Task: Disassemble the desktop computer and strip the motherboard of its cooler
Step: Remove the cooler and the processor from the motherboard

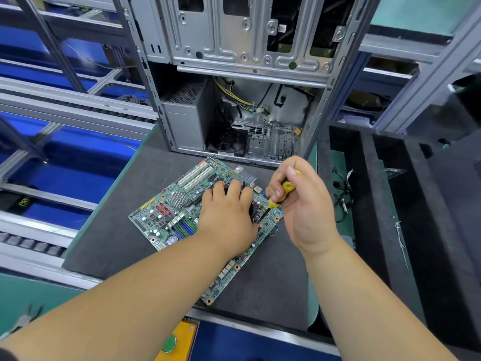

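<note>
The motherboard (pixel 182 204) is lying on the worktop (pixel 117 230) just before the opened computer case (pixel 234 100). The left hand (pixel 229 212) is pressing flat on its cooler (pixel 253 211); the right hand (pixel 299 201) is gripping a yellow screwdriver (pixel 282 192), apparently loosening a cooler screw. Next: steady downward turning.

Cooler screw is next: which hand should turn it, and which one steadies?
Right. The right hand already grips the yellow screwdriver, tip down beside the cooler on the motherboard. The left hand rests over the cooler, well placed to steady it.
</note>
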